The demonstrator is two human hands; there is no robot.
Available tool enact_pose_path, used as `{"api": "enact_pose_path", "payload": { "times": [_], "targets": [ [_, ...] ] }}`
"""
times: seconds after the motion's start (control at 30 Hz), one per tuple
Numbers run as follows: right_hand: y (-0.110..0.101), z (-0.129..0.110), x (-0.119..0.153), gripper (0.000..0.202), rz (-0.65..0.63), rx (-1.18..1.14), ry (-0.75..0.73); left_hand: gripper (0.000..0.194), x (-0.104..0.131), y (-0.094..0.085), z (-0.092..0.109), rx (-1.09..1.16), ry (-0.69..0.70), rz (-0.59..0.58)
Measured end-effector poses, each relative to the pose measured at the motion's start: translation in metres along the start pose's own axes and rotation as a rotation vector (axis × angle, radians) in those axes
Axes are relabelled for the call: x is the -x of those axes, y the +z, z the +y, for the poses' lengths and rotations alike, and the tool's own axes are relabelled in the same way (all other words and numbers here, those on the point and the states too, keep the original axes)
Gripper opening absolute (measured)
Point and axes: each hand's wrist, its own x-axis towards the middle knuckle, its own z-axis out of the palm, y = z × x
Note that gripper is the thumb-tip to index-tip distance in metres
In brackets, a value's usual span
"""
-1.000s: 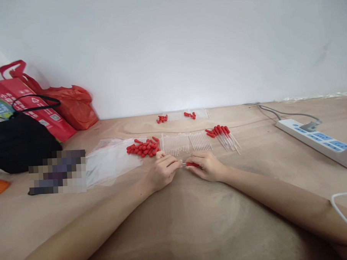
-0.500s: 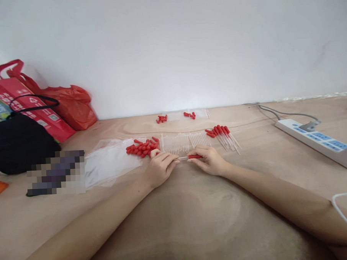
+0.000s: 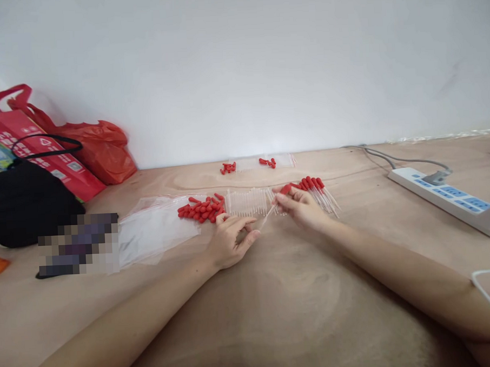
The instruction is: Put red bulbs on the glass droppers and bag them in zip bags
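Note:
My right hand (image 3: 305, 209) pinches a dropper (image 3: 286, 189), its red rubber bulb at the fingers and its thin clear tube slanting down to the left. Thumb and fingers apart, my left hand (image 3: 230, 239) rests on the table with nothing in it. Just beyond it lies a heap of loose red rubber bulbs (image 3: 201, 210). A row of clear dropper tubes (image 3: 246, 201) spreads between the hands, its right part hidden behind my right hand. Beyond my right hand, several droppers with red bulbs (image 3: 316, 187) lie side by side.
Clear zip bags (image 3: 157, 228) lie left of the bulbs. More bags with red bulbs and tubes (image 3: 250, 164) lie by the wall. A white power strip (image 3: 444, 199) with a grey cable sits at right. Red bags (image 3: 97, 149) and a black bag (image 3: 30, 201) stand at left.
My right hand has moved away from the left, up and rightward, carrying the dropper. My left hand has let go of the tube end and its fingers have spread.

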Motion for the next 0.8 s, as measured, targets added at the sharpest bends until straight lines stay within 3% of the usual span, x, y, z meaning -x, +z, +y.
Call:
{"api": "enact_pose_path", "payload": {
  "times": [0.13,0.23,0.3,0.4,0.53,0.8],
  "targets": [
    [-0.06,-0.019,-0.029,0.028,0.131,0.213,-0.007,0.02,0.0,0.0,-0.002,0.005,-0.01,-0.012],
    [-0.101,-0.022,-0.041,0.037,0.309,0.775,0.04,0.015,-0.001,0.002,-0.003,-0.008,-0.01,-0.037],
    [-0.117,-0.016,-0.043,0.037,0.36,1.013,0.067,0.013,-0.002,0.002,-0.003,-0.021,-0.007,-0.064],
    [-0.124,-0.002,-0.043,0.037,0.365,1.191,0.08,0.012,-0.002,0.002,-0.002,-0.044,-0.006,-0.082],
    [-0.123,0.013,-0.044,0.039,0.345,1.262,0.068,0.013,-0.002,0.001,-0.002,-0.053,-0.006,-0.082],
    [-0.124,0.014,-0.044,0.04,0.373,1.271,0.051,0.012,-0.001,0.001,-0.002,-0.058,-0.008,-0.096]
  ]
}}
